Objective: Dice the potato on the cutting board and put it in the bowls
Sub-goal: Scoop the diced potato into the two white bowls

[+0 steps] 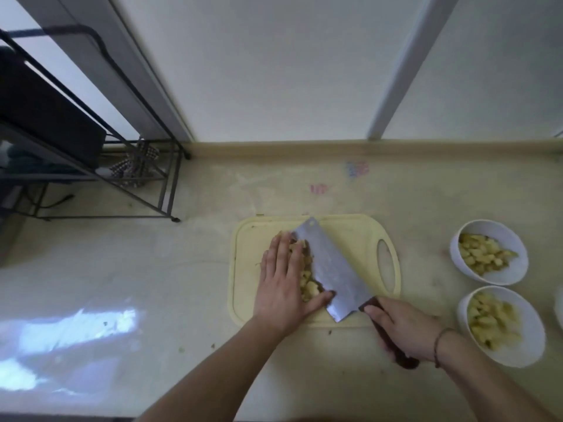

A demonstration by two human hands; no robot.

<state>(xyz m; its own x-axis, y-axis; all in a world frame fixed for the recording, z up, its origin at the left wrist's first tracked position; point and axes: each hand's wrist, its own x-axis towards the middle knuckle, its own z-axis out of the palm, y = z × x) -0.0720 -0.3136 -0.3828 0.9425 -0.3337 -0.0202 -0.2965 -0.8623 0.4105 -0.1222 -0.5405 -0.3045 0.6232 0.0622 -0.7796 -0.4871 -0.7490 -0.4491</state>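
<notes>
A pale yellow cutting board (359,239) lies on the floor-like surface. On it sits a heap of diced potato (306,278), pressed between my left hand (281,284), fingers flat and together against the pieces, and the broad blade of a cleaver (330,269). My right hand (402,327) grips the cleaver's dark handle. The blade lies tilted, its edge toward the potato. Two white bowls stand to the right, the far bowl (515,248) and the near bowl (536,333), both holding diced potato.
A black metal rack (91,141) stands at the left against the wall, with a checked cloth (137,166) under it. A baseboard and wall run along the back. Small potato scraps (181,349) lie left of the board. Another white rim (560,306) shows at the right edge.
</notes>
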